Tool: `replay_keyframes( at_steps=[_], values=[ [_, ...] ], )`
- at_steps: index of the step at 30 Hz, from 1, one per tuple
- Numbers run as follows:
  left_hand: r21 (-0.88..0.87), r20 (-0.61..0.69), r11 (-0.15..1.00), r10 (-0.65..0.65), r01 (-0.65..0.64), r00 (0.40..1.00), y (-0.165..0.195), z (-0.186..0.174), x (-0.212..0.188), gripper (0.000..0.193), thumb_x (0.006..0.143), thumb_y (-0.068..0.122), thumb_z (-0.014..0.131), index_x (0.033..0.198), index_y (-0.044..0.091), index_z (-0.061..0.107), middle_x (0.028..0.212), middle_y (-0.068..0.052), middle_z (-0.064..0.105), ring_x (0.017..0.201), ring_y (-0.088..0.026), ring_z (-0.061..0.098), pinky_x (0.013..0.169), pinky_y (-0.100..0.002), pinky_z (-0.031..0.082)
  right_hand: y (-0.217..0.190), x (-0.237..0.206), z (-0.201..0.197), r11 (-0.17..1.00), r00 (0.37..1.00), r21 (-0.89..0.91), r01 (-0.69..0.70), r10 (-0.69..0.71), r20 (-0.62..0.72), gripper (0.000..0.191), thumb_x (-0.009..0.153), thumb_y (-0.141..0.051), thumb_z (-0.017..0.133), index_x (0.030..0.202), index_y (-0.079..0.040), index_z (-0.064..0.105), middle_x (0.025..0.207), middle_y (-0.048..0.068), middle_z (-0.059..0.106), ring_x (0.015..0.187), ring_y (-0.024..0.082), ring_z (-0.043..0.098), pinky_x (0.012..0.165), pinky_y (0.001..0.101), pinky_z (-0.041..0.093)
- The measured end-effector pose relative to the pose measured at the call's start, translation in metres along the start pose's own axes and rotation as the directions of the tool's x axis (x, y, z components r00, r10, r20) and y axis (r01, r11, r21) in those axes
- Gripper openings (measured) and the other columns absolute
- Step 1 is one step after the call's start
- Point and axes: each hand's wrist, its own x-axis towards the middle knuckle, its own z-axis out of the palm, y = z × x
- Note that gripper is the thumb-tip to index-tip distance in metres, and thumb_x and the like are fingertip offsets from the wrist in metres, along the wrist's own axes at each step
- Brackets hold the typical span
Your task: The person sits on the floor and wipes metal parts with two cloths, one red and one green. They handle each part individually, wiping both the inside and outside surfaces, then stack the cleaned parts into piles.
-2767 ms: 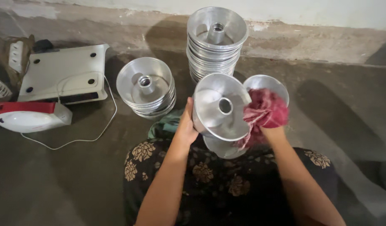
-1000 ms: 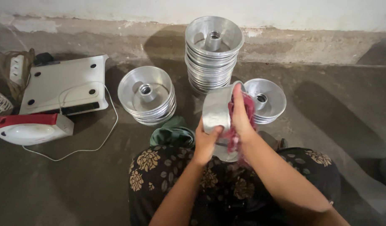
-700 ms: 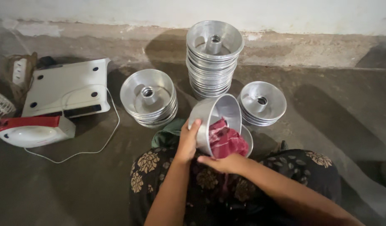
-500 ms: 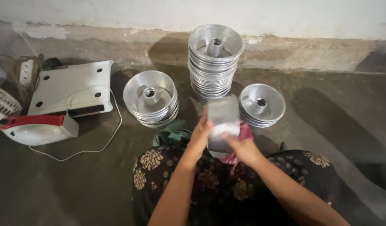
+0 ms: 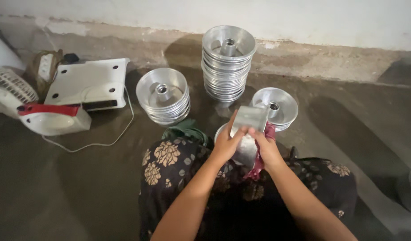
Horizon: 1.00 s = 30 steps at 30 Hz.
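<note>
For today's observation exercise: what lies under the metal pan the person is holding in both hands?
Under the metal pan a red cloth shows beside the right hand, above a dark floral garment. The left hand grips the near side. How far the cloth reaches underneath is hidden.

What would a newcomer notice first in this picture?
The tall stack of shiny pans by the wall, with two lower stacks beside it. In the middle, the left hand and right hand hold one pan with a red cloth.
</note>
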Motion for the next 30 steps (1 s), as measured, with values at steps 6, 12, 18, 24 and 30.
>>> replay_keyframes(
  at_steps=[6, 12, 18, 24, 30],
  values=[
    [0.001, -0.078, 0.996, -0.090, 0.090, 0.993, 0.011, 0.009, 0.004, 0.078, 0.096, 0.041, 0.065, 0.160, 0.009, 0.036, 0.126, -0.014, 0.071, 0.112, -0.015, 0.065, 0.097, -0.030, 0.049, -0.022, 0.003, 0.017, 0.993, 0.996, 0.079, 0.086, -0.086, -0.005, 0.059, 0.086, -0.025, 0.072, 0.138, -0.011, 0.049, 0.126, 0.008, 0.064, 0.112, 0.021, 0.064, 0.093, 0.0400, 0.054],
    [0.012, 0.015, 1.000, 0.024, -0.024, 1.000, 0.026, 0.007, -0.001, 0.078, 0.098, 0.037, 0.065, 0.165, 0.015, 0.032, 0.132, -0.014, 0.068, 0.116, -0.016, 0.063, 0.102, -0.029, 0.046, -0.063, 0.024, 0.016, 0.886, 0.987, 0.439, -0.151, 0.156, 0.023, 0.051, 0.095, -0.048, 0.060, 0.124, -0.006, 0.066, 0.118, 0.012, 0.070, 0.103, 0.029, 0.068, 0.092, 0.0426, 0.056],
    [-0.006, 0.027, 0.998, 0.068, -0.068, 0.997, 0.003, 0.003, -0.003, 0.082, 0.092, 0.034, 0.072, 0.162, 0.014, 0.033, 0.135, -0.015, 0.066, 0.121, -0.017, 0.061, 0.103, -0.030, 0.045, -0.042, 0.033, 0.016, 0.897, 0.988, 0.438, -0.061, 0.116, -0.100, 0.044, 0.095, -0.043, 0.063, 0.122, -0.009, 0.067, 0.115, 0.008, 0.073, 0.103, 0.025, 0.072, 0.093, 0.0405, 0.057],
    [-0.449, -0.060, 0.872, -0.247, 0.195, 0.967, -0.051, -0.028, 0.025, 0.068, 0.100, 0.044, 0.067, 0.148, -0.003, 0.056, 0.128, -0.015, 0.069, 0.113, -0.023, 0.065, 0.098, -0.035, 0.052, 0.032, 0.010, 0.040, 0.727, 0.949, -0.630, 0.272, -0.096, 0.300, 0.062, 0.102, -0.047, 0.067, 0.128, 0.008, 0.062, 0.113, 0.022, 0.066, 0.099, 0.033, 0.064, 0.088, 0.0458, 0.049],
    [-0.513, -0.047, 0.827, -0.296, 0.232, 0.954, -0.057, -0.072, 0.037, 0.071, 0.099, 0.053, 0.054, 0.151, 0.005, 0.047, 0.143, -0.007, 0.060, 0.129, -0.020, 0.057, 0.109, -0.034, 0.044, 0.026, 0.018, 0.041, 0.596, 0.962, -0.786, 0.165, 0.079, 0.262, 0.061, 0.093, -0.053, 0.065, 0.136, -0.008, 0.060, 0.110, 0.016, 0.072, 0.094, 0.027, 0.070, 0.082, 0.0378, 0.056]
  ],
)
